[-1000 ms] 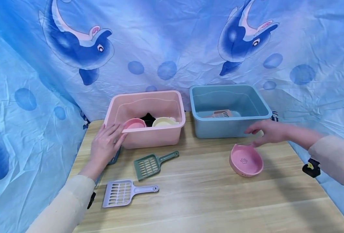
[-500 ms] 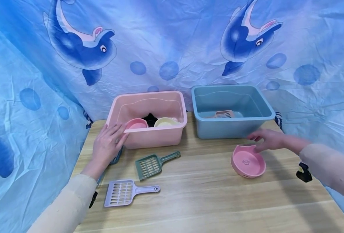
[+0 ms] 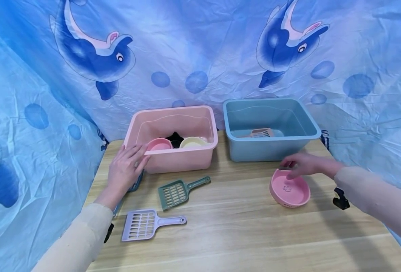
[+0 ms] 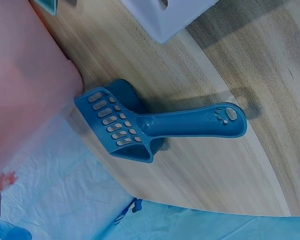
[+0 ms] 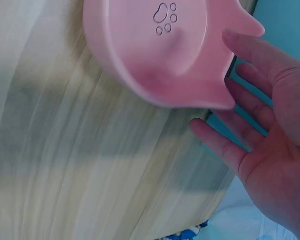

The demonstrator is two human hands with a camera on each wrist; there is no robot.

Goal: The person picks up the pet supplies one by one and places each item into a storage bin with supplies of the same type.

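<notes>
My left hand (image 3: 125, 166) rests on the front left corner of the pink litter box (image 3: 180, 160), fingers lying across its rim. Inside that box are a pink bowl (image 3: 159, 144), a cream bowl (image 3: 193, 142) and something black (image 3: 175, 139). On the right, my right hand (image 3: 300, 165) is at the rear rim of a pink cat-eared bowl (image 3: 290, 190) with a paw print. In the right wrist view the thumb (image 5: 245, 45) reaches over the rim between the ears, while the other fingers extend loosely behind it. The bowl sits on the table.
A blue litter box (image 3: 272, 149) holding a pink litter scoop (image 3: 261, 132) stands behind the bowl. Green (image 3: 174, 194) and lavender (image 3: 140, 225) scoops lie front left. A blue scoop (image 4: 125, 122) lies beside the pink box, partly under my left arm. A dolphin-print curtain (image 3: 193, 49) surrounds the table.
My right hand has come down and leftward, bringing its thumb over the pink bowl's rear rim. My left hand has stayed on the pink box. The view has shifted slightly.
</notes>
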